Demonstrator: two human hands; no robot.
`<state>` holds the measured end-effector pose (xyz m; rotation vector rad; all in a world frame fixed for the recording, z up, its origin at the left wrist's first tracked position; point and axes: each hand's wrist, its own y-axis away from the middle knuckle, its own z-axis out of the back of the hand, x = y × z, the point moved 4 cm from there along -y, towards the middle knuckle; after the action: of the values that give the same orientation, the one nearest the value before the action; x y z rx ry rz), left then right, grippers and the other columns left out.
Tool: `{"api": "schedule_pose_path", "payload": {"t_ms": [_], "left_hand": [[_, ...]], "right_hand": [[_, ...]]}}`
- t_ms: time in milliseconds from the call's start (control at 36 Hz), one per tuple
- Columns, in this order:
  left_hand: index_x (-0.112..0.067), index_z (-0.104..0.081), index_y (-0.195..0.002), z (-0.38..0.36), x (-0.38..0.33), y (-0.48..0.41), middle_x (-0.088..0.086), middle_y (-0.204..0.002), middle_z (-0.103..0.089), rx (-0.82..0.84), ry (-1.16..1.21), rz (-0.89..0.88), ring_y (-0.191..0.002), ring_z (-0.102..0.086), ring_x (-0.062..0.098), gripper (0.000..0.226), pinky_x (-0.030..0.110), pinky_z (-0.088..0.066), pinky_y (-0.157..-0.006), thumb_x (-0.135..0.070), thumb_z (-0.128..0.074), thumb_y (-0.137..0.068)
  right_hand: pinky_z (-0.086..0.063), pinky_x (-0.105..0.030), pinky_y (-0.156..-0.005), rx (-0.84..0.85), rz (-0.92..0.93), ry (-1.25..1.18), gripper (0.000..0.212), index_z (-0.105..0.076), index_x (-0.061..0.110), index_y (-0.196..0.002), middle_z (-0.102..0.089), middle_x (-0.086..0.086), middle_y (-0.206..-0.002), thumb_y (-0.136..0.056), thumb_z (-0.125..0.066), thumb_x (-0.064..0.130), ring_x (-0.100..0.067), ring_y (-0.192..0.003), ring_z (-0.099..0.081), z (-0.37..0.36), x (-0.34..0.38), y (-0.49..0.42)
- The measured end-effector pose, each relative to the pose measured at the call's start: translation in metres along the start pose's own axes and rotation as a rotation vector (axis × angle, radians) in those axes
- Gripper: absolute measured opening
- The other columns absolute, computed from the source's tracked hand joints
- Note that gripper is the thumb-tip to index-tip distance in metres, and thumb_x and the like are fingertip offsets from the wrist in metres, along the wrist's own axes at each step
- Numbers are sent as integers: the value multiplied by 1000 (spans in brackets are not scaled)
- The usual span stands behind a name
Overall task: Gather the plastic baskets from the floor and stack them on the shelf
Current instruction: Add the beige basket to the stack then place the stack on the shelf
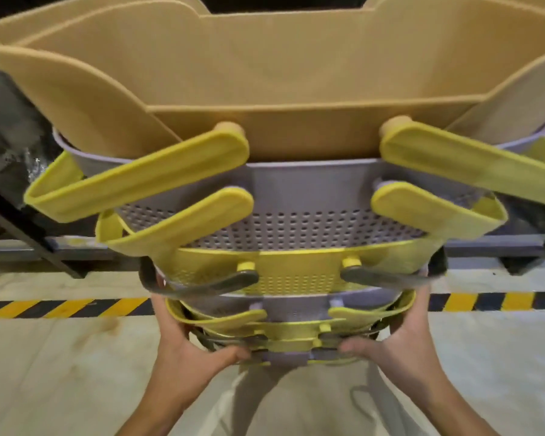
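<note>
A tall stack of nested plastic baskets [283,221] fills the middle of the head view, held up off the floor in front of me. The top basket [265,73] is tan. Below it grey perforated and yellow baskets alternate, with yellow and dark handles folded outward. My left hand [183,350] grips the bottom of the stack on the left, thumb curled onto the front. My right hand [390,341] grips the bottom right the same way. The stack hides most of what lies behind it.
A pale concrete floor [60,372] lies below, crossed by a yellow-and-black hazard stripe [60,306]. Dark metal shelf framing [29,234] runs behind the stack at left and right. Something wrapped in grey plastic [4,130] sits at the far left.
</note>
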<state>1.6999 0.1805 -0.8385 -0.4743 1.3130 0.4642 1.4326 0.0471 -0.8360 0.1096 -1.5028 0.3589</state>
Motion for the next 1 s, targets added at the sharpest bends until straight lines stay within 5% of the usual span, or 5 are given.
{"api": "schedule_pose_path", "payload": {"t_ms": [139,278,417,556,1000], "left_hand": [[-56,-14,-144,-7,1,1,-11,-137,-58,3,45,-35,-124,-60,8,145,45,-47,-109,-31,-101,-31],[-64,-7,-141,-6,-6,-6,-13,-149,-46,9,41,-35,-135,-48,2,149,42,-37,-116,-58,-99,-25],[-58,-3,-144,-9,-17,-20,-33,-143,-38,10,36,-84,-126,-41,-21,143,22,-35,-108,-49,-94,-35],[-54,-13,-145,-10,-23,-41,-14,-146,-45,-7,20,-108,-127,-48,-9,133,21,-42,-102,-45,-97,-41],[-57,-13,-144,-11,-35,-57,-34,-132,-43,-3,56,-86,-117,-50,-12,130,25,-43,-99,-32,-96,-47]], "right_hand": [[-49,-17,-99,23,3,62,154,-19,31,-153,-57,18,-138,-25,-104,33,-2,-128,-57,-1,-7,1],[-44,-23,-109,18,-25,38,163,-10,42,-154,-43,22,-149,-20,-100,58,1,-137,-45,-5,1,-6],[-40,-21,-103,14,-20,55,143,-8,63,-139,-40,49,-132,-32,-100,40,22,-122,-45,-8,9,-19],[-45,-24,-98,19,-36,62,136,-15,56,-142,-49,26,-135,-39,-103,42,17,-115,-52,-11,20,-39],[-48,-49,-109,15,-90,72,135,-19,57,-140,-53,13,-138,-32,-99,58,-10,-122,-57,-16,30,-51]]}}
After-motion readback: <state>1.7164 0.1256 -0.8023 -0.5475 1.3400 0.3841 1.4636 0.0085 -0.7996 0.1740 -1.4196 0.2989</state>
